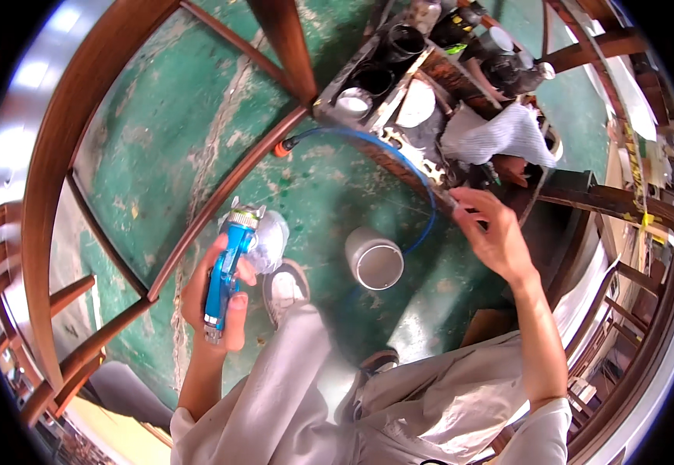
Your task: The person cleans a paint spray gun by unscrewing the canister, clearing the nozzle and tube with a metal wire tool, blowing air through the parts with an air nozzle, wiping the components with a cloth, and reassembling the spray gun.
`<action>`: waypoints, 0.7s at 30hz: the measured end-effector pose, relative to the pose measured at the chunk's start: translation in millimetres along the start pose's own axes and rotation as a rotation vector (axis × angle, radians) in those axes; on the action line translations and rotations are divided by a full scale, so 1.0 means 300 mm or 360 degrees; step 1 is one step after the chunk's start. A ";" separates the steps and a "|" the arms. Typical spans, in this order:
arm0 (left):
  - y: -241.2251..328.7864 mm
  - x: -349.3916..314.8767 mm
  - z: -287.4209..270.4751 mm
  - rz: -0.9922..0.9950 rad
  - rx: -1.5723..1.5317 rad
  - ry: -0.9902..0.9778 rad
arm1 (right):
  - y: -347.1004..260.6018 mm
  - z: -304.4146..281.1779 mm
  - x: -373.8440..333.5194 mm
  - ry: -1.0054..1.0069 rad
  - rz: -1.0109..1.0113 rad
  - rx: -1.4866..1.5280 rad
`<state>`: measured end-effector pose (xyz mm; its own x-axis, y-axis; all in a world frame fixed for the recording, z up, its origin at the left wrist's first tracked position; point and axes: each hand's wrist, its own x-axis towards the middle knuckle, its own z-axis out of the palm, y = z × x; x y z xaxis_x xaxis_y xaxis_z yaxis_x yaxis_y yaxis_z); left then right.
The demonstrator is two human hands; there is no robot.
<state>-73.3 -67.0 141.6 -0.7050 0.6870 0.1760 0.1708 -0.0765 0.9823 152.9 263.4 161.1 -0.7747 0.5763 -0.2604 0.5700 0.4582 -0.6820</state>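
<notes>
My left hand point(224, 298) is wrapped round a blue spray gun point(227, 267) with a metal ringed nozzle. A translucent plastic cup point(268, 239) shows beside the gun's nozzle end. My right hand point(498, 236) reaches to the near edge of a paint-stained wooden tool box point(399, 164), thumb and fingertips pinched together there. Whatever lies between those fingertips is too small to make out. Between my hands, a white open container point(378, 265) stands on the floor. Behind it curves a thin blue hose point(418, 174), ending in an orange fitting point(281, 149).
Jars and dark cans point(406, 40), bottles point(499, 66) and a grey-white cloth point(499, 133) crowd the box. Brown wooden chair frames point(38, 178) curve round the left side, with a rail point(228, 203) crossing the green floor point(158, 132). More wooden furniture point(624, 203) stands at right.
</notes>
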 end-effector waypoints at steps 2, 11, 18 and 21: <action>0.010 0.018 0.001 -0.0117 0.0038 -0.0048 | -0.027 0.004 -0.006 -0.0112 -0.0012 -0.0011; -0.010 0.038 0.020 -0.0288 0.0235 -0.0239 | -0.078 0.051 -0.076 -0.0672 -0.0211 -0.0247; -0.024 0.051 0.016 -0.0248 0.0413 -0.0305 | -0.079 0.065 -0.098 -0.0654 -0.0295 -0.0322; -0.025 0.059 0.022 -0.0326 0.0335 -0.0227 | -0.070 0.058 -0.091 -0.0615 -0.0303 -0.0260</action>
<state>-82.4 -49.5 136.9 -0.6386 0.7680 -0.0494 0.1841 0.2147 0.9592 157.4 226.1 170.5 -0.8974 0.1907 -0.3978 0.4191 0.6502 -0.6337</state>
